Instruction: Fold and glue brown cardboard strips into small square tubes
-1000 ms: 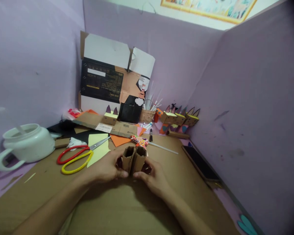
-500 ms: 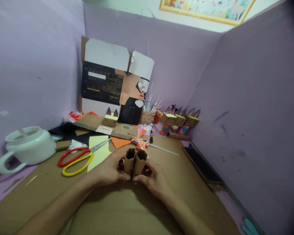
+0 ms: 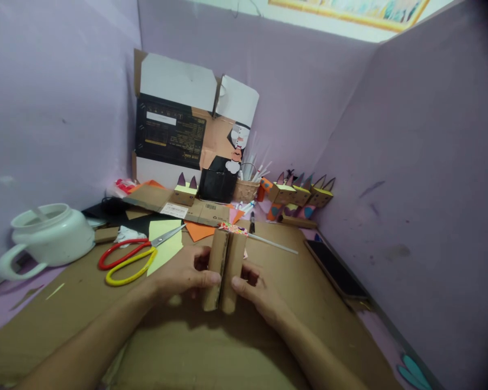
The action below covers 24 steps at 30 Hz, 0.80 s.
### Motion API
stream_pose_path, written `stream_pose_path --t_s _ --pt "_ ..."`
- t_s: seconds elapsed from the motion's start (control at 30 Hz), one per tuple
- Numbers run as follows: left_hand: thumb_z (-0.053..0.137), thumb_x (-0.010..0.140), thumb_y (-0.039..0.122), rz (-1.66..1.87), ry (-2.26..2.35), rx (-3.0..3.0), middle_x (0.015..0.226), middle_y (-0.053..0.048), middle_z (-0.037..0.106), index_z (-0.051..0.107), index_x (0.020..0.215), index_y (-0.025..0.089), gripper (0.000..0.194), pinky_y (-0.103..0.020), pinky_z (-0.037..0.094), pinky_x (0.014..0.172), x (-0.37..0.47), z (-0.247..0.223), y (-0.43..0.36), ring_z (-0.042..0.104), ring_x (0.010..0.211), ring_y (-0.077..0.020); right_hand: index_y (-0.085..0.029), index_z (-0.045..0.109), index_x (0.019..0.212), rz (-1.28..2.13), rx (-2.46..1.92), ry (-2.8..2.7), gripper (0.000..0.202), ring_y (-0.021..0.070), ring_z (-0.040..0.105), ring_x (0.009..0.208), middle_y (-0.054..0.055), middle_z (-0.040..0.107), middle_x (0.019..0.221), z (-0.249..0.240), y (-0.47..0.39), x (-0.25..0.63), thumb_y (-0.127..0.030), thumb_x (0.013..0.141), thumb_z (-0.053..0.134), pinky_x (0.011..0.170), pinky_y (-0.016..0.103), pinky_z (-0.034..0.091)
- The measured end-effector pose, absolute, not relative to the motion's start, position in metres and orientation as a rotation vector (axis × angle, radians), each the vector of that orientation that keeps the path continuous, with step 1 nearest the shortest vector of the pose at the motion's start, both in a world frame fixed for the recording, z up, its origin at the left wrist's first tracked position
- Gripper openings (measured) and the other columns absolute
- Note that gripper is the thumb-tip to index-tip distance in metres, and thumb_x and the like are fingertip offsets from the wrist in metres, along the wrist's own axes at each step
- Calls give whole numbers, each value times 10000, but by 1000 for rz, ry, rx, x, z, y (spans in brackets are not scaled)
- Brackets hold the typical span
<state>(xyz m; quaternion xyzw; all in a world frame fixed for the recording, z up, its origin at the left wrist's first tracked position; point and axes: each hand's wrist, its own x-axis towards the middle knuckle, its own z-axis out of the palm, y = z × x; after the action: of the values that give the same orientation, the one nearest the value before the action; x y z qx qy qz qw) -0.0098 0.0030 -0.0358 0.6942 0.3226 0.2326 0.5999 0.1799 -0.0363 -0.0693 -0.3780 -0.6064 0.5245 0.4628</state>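
Two brown cardboard tubes stand side by side between my hands, raised over the cardboard sheet (image 3: 179, 352). My left hand (image 3: 187, 273) is closed on the left cardboard tube (image 3: 217, 254), its thumb across the near face. The right cardboard tube (image 3: 235, 260) is gripped by my right hand (image 3: 260, 290), thumb in front and fingers behind. A narrow dark seam runs between the tubes, and their long sides face me. Left of my hands lie scissors (image 3: 132, 262) with one red and one yellow handle, partly over a pale yellow paper (image 3: 173, 249).
A white pot (image 3: 57, 241) stands at the left, and a dark phone (image 3: 335, 271) lies at the right. Behind are an opened carton (image 3: 168, 130), a basket (image 3: 246, 190) of sticks and several small cardboard animal heads (image 3: 301, 192). Purple walls enclose the table.
The tubes have been tipped, so their long sides now show instead of their open tops. My thumbs have moved up along them. The view has shifted slightly.
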Motion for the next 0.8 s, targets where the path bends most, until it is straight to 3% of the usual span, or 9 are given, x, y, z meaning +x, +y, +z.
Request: stream_pose_path --t_s 0.17,0.33,0.47,0.67,0.8 --pt "660 640 484 534 772 1519 835 -96 637 558 1051 94 576 -215 412 414 -6 -37 0 577 614 -170 -166 610 1090 1488 -771 -1335 379 232 594 917 71 653 1002 -67 -43 177 -390 784 591 876 391 429" --pt "659 623 481 550 827 1514 778 -78 617 554 991 85 551 -207 405 390 -2 -38 -2 540 548 -136 -216 473 1243 1551 -689 -1204 483 249 551 1030 67 594 1149 -69 -44 173 -329 787 584 880 395 435" --pt "653 615 494 560 828 1516 748 -61 598 550 988 82 566 -196 388 388 0 -35 -5 505 529 -115 -227 454 1249 1588 -664 -1143 468 236 575 990 57 605 1132 -71 -43 173 -296 799 566 862 384 444" --pt "651 607 542 499 743 1572 782 -69 617 577 1022 92 617 -205 389 415 1 -34 -4 521 559 -131 -187 539 1137 1501 -759 -1141 399 222 589 957 70 631 1074 -76 -42 171 -381 793 597 868 362 440" --pt "649 632 507 559 818 1570 791 -64 642 595 1034 126 557 -243 417 480 -7 -35 3 569 618 -176 -199 551 1079 1499 -789 -1052 338 197 633 802 53 658 964 -73 -41 171 -385 799 587 734 330 494"
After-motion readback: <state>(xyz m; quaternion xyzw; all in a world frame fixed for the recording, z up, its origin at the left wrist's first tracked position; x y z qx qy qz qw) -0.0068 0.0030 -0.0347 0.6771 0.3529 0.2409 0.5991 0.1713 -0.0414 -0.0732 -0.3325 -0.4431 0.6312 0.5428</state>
